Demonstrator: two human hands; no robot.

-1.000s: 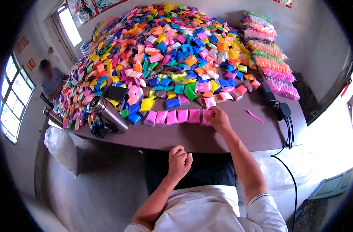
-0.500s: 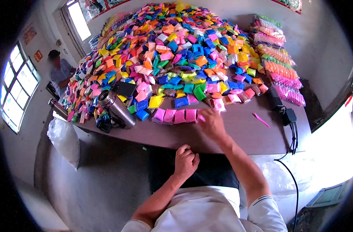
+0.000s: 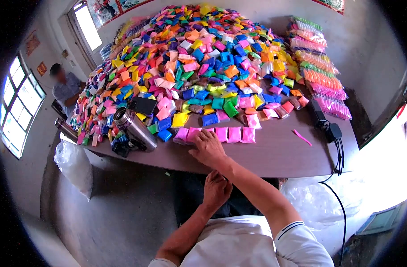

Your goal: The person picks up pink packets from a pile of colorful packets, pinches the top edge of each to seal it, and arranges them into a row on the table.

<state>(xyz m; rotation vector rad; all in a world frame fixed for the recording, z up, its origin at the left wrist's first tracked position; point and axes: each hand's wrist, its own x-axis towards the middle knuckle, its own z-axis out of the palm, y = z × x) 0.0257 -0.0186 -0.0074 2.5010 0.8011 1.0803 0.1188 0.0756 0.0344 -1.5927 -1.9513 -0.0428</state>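
A row of small pink packets [image 3: 234,135] runs along the table near its front edge; the leftmost packets look slightly more purple. My right hand [image 3: 209,147] lies over the left-middle part of this row, fingers outstretched and touching the packets, and it hides part of the row. Below the table edge, close to my right forearm, my left hand [image 3: 217,190] is closed with its fingers curled. Whatever may be inside it is hidden.
Behind the row rises a big heap of colourful packets [image 3: 208,66]. A steel thermos [image 3: 136,130] and a black phone [image 3: 143,106] are left. Right are a pink strip [image 3: 302,137], black cabled boxes [image 3: 332,132] and stacked bagged packets [image 3: 326,80]. A person [image 3: 65,86] sits far left.
My right hand has moved left along the row, from its right end onto its left-middle part. More pink packets now show at the right end. My left hand stays low and closed.
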